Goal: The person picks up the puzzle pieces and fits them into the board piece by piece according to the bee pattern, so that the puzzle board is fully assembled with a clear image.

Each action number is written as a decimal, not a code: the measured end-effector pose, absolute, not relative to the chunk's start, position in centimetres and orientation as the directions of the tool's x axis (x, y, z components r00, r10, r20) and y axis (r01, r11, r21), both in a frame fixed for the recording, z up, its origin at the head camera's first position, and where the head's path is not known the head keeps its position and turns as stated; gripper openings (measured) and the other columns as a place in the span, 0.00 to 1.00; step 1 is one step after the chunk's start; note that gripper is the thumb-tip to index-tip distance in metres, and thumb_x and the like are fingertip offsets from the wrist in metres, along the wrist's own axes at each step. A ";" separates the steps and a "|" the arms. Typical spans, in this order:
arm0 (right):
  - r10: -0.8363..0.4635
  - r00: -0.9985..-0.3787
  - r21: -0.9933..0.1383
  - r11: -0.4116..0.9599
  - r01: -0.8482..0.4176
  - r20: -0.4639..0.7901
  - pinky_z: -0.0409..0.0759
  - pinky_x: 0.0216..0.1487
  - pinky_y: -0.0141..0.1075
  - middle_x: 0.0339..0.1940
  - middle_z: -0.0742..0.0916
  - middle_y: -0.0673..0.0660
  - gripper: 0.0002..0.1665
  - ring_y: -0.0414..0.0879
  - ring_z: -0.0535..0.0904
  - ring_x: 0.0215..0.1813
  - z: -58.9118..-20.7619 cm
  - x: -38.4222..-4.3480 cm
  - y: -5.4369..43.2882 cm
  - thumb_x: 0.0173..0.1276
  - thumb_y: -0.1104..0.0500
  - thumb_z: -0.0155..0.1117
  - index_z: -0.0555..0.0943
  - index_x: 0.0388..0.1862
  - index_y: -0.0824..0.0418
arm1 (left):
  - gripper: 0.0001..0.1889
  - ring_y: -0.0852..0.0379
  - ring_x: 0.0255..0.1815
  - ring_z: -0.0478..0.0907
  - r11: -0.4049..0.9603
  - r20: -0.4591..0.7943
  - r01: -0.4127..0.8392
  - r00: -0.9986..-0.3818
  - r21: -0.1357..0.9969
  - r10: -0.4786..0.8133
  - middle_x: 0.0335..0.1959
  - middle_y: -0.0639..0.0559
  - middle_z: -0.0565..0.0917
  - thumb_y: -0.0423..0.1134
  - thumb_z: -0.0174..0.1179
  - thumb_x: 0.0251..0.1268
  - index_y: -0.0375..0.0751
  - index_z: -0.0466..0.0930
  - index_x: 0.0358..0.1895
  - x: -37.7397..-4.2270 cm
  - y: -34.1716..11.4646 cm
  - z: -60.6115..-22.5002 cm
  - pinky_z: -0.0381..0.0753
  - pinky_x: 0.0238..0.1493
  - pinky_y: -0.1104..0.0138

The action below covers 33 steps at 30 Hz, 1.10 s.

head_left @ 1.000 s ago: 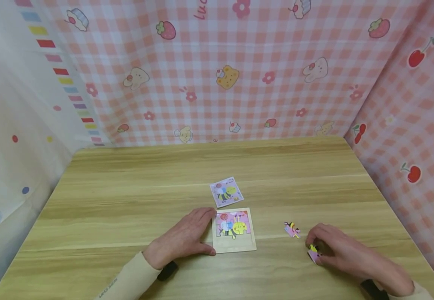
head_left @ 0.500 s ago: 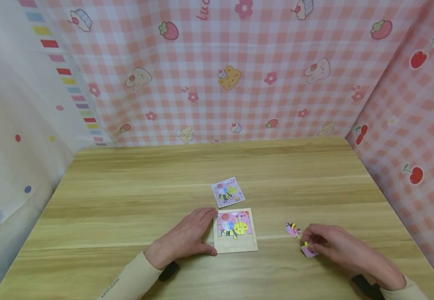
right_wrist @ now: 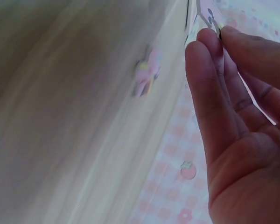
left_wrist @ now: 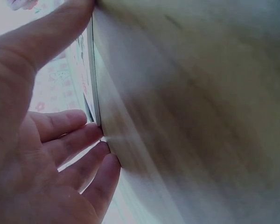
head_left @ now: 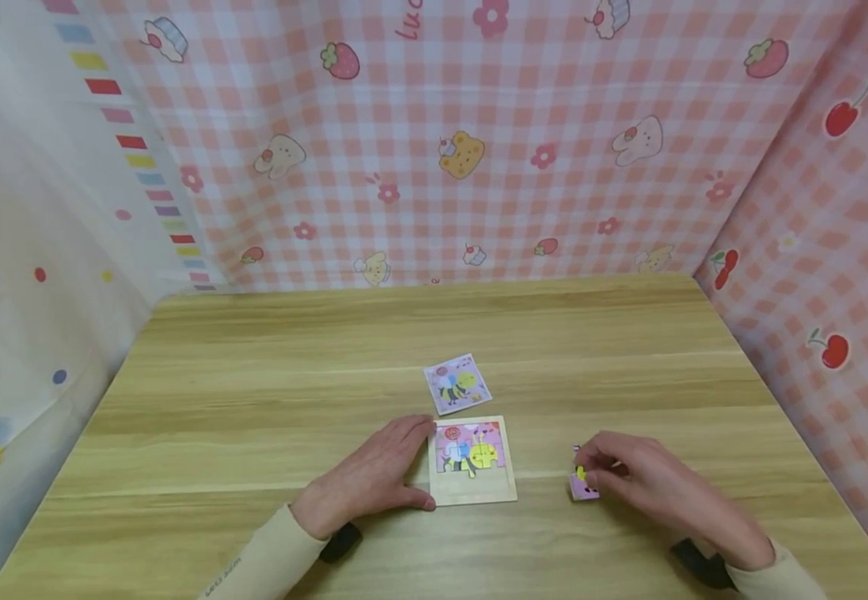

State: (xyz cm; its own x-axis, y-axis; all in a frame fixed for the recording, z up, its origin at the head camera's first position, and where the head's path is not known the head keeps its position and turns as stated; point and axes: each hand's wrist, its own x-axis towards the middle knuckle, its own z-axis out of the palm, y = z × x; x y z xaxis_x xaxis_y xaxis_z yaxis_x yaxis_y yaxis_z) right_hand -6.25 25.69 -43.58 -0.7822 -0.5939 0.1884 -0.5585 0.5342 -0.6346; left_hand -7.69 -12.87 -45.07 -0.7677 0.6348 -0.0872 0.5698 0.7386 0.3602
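A: Progress?
B: Looking partial. Left hand point(head_left: 373, 471), thumb and fingers apart, is touching a square pale-wood tray point(head_left: 473, 490); pink-and-yellow bee pieces point(head_left: 483, 455) filling the top, bottom lying bare.
A: Remaining?
B: Right hand point(head_left: 647, 479) is pinching a pink-and-yellow puzzle piece point(head_left: 580, 485); a loose pink-and-black piece point(right_wrist: 148, 72) lying near its fingertips.

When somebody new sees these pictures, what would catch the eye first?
Probably the pink checked curtain behind the table. Next, the bee puzzle on the table, its nearer part unfilled, the left hand at its left edge. Then the right hand, pinching a piece to the puzzle's right.
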 end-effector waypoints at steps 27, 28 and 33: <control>-0.595 -0.795 -0.707 0.509 -0.490 0.122 0.87 0.45 0.33 0.40 0.86 0.47 0.12 0.37 0.82 0.43 -42.6 -7.6 18.3 0.69 0.71 0.68 0.86 0.45 0.57 | 0.50 0.44 0.78 0.63 0.756 -0.121 0.520 -0.787 0.399 0.605 0.77 0.40 0.65 0.58 0.75 0.57 0.31 0.65 0.76 -7.6 -13.0 -45.1 0.63 0.77 0.53; -0.595 -0.794 -0.713 0.502 -0.489 0.127 0.87 0.46 0.33 0.40 0.86 0.47 0.12 0.37 0.82 0.43 -42.6 -7.6 18.1 0.68 0.72 0.68 0.86 0.45 0.57 | 0.50 0.44 0.78 0.63 0.756 -0.121 0.520 -0.787 0.398 0.605 0.77 0.40 0.65 0.58 0.75 0.57 0.31 0.65 0.76 -7.6 -13.0 -45.2 0.63 0.77 0.53; -0.591 -0.791 -0.742 0.459 -0.489 0.156 0.87 0.46 0.33 0.40 0.87 0.47 0.12 0.39 0.84 0.44 -42.6 -7.7 17.0 0.68 0.73 0.68 0.86 0.44 0.58 | 0.50 0.44 0.78 0.62 0.756 -0.119 0.518 -0.788 0.400 0.604 0.78 0.39 0.65 0.58 0.75 0.58 0.31 0.65 0.76 -7.7 -13.1 -45.2 0.63 0.77 0.53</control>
